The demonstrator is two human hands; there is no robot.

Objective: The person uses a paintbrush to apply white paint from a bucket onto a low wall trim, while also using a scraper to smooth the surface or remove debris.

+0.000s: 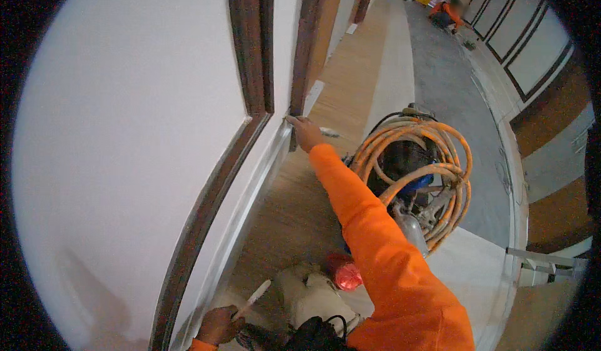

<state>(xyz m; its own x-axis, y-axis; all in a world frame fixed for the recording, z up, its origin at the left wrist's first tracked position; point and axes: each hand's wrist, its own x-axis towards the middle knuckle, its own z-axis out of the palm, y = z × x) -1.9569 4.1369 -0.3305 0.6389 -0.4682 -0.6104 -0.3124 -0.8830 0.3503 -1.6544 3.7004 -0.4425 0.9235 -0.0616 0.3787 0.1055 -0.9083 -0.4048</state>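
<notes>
My right hand [307, 133] reaches forward to the foot of the dark wooden door frame [305, 56]. A finger is stretched out against the corner where the frame meets the white baseboard [253, 194]; nothing shows in this hand, though its far side is hidden. Low at the left, my left hand [219, 325] is closed around a slim off-white stick [254, 298] with a rounded end, possibly a tool handle. Its other end is hidden by the fingers. Above the baseboard, brown moulding [206, 210] borders the white wall panel [138, 132].
To the right of my arm lies a coiled orange hose [460, 163] on dark equipment. A red plastic-looking bundle [346, 274] sits near my knee. Grey covering [447, 88] runs along the corridor floor, where a person in orange [447, 16] crouches far off. A metal ladder-like piece [541, 260] stands right.
</notes>
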